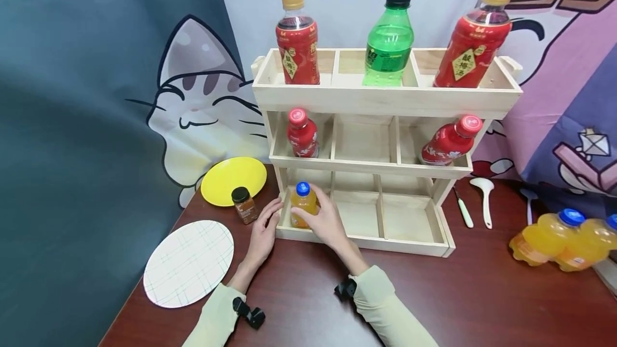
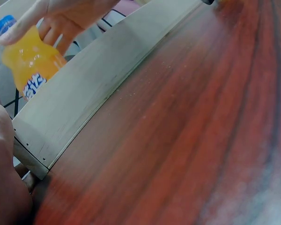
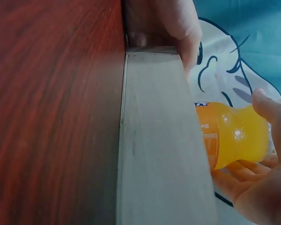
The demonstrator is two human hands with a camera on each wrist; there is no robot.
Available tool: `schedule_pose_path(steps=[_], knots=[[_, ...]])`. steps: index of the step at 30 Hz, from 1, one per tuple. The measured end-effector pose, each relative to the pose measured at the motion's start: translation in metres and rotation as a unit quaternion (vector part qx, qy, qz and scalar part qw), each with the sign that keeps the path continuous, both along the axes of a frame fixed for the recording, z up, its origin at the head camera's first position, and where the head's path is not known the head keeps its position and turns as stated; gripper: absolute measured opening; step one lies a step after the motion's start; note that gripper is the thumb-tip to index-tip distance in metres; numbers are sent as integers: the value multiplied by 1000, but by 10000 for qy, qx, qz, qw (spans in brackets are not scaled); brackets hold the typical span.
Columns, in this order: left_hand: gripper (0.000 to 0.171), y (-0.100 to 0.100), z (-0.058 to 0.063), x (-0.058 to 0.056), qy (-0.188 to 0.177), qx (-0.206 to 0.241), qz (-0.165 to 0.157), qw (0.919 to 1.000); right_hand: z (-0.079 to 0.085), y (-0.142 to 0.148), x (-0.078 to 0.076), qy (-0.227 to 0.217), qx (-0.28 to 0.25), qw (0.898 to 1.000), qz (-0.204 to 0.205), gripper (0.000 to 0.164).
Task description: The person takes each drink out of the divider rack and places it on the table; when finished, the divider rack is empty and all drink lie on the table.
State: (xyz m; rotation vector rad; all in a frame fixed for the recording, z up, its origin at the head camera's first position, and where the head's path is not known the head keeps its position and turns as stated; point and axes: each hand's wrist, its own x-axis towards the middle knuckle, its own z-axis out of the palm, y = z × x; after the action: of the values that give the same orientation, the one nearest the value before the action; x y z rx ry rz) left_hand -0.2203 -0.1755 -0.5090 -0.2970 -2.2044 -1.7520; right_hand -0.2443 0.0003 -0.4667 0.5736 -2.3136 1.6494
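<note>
Dark red wood grain runs over the counter (image 1: 299, 296) along the bottom of the frame. Nearest, left of centre, my left hand (image 1: 262, 236) lies relaxed and nearly unfolded, touching the lower-left corner of the wooden rack (image 1: 395, 99) and holding nothing loose. At centre, my right hand (image 1: 326, 222) is partly open, thumb and fingers curved around an orange Fanta bottle (image 1: 303, 203) inside the rack's bottom-left compartment; I can't tell how firm the grip is. I judge the step to be settling that bottle: I'd keep it upright, feel its base flat, brace the corner, then spread my fingers before lifting clear of the rim. Above stand small red bottles (image 1: 303, 137).
</note>
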Motion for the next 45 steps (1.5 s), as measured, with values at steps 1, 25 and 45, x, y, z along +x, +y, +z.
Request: schedule_pose_path(steps=[1, 25, 45], knots=[[30, -1, -2, -1, 13, 1, 14, 10000, 2, 1, 2, 63, 48, 10000, -7, 64], [31, -1, 5, 4, -185, 84, 2, 9998, 55, 123, 53, 268, 600, 9977, -167, 59], [31, -1, 2, -1, -215, 91, -89, 9997, 86, 265, 63, -534, 1753, 9804, -722, 53]])
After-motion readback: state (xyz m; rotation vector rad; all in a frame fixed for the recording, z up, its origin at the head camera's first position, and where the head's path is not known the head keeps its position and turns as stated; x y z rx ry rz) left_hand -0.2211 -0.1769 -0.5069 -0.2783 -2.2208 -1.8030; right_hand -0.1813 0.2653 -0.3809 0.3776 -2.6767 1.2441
